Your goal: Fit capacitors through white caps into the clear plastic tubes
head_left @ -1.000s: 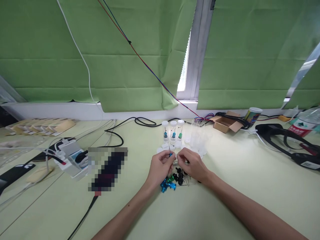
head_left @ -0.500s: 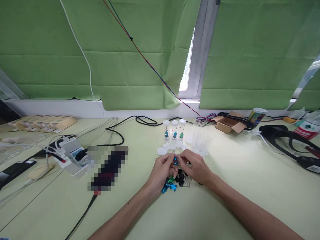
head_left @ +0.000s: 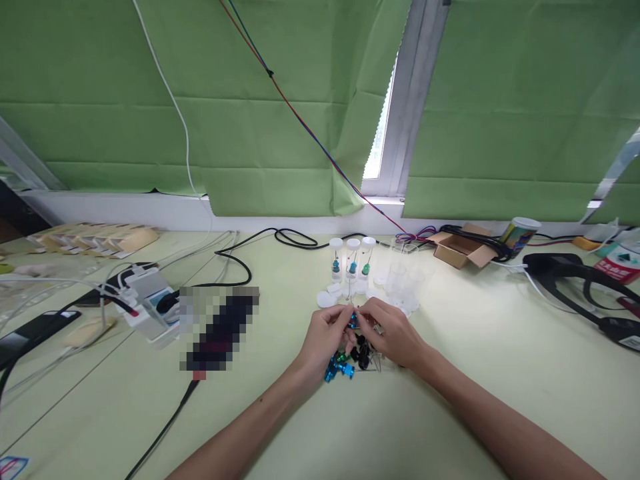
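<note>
A small blue metallic part (head_left: 353, 321), with a thin metal wire standing up from it, is between my two hands. My left hand (head_left: 323, 339) pinches it with thumb and forefinger. My right hand (head_left: 393, 332) closes on its right side, fingertips bent in and partly hidden. Just below lie loose blue metal pieces (head_left: 340, 369), a green piece (head_left: 342, 358) and several black pieces (head_left: 363, 353) with thin wires. Beyond my hands stand three white-capped clear vials (head_left: 352, 260), holding blue or green pieces with thin stems.
White round lids (head_left: 326, 299) and clear plastic cups (head_left: 400, 279) stand past my fingers. An opened cardboard box (head_left: 463, 248), a can (head_left: 520, 235) and black goggles (head_left: 565, 280) are to the right. At left are a white power strip (head_left: 147, 307) and black cables (head_left: 250, 270).
The view has shifted slightly, so the table appears a little further right. More of the thin wire shows above my fingertips. Both hands keep nearly the same pose around the blue part.
</note>
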The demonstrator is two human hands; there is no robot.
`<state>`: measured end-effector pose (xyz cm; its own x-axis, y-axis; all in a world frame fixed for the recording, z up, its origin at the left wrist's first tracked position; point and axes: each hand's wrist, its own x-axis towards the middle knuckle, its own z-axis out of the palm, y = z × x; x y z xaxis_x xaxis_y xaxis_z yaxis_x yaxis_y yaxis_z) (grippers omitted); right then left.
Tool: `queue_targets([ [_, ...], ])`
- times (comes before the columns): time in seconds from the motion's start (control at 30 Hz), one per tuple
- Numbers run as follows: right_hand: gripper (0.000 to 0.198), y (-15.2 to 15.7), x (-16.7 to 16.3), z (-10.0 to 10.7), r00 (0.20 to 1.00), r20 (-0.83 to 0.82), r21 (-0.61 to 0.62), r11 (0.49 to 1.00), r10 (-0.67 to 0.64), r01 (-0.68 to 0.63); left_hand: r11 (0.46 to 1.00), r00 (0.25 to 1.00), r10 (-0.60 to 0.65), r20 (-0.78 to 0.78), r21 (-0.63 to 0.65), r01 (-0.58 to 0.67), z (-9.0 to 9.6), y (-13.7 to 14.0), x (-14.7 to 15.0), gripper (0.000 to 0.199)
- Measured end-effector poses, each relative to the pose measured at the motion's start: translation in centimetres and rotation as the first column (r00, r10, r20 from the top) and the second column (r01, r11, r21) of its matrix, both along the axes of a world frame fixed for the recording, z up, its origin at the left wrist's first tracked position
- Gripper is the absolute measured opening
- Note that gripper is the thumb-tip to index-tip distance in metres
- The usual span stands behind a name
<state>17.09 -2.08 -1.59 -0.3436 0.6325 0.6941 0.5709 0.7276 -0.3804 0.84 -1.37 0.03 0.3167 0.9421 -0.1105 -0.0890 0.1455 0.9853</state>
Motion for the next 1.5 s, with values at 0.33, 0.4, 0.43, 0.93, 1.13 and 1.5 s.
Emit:
queue_targets([
  [0.33,0.021,0.0,0.2,0.4,0.985,0.171,0.013,1.0,-0.021,0.019,0.999,0.997,0.019,-0.069,0.047,-0.015,-0.5,-0.2,0.2,0.041],
  [0.4,0.022,-0.1,0.2,0.6,0.977,0.211,0.038,0.999,-0.031,0.023,0.998,0.997,0.015,-0.077,0.066,-0.01,-0.6,-0.2,0.2,0.042],
  [0.43,0.022,-0.1,0.3,0.6,0.973,0.227,0.049,0.999,-0.034,0.023,0.997,0.996,0.013,-0.084,0.075,-0.007,-0.7,-0.2,0.2,0.043],
  [0.93,0.027,-0.3,0.3,1.5,0.922,0.383,0.088,0.996,-0.059,0.027,0.999,0.998,0.037,-0.057,0.041,-0.035,-0.4,-0.5,0.3,0.045],
  [1.13,0.026,-0.5,0.3,1.8,0.909,0.414,0.077,0.997,-0.052,0.022,0.997,0.997,0.055,-0.058,0.052,-0.052,-0.5,-0.5,0.4,0.044],
  [1.5,0.028,-0.5,0.6,1.3,0.899,0.435,0.076,0.997,-0.06,0.03,0.996,0.996,0.058,-0.067,0.064,-0.054,-0.9,-0.5,0.3,0.045],
])
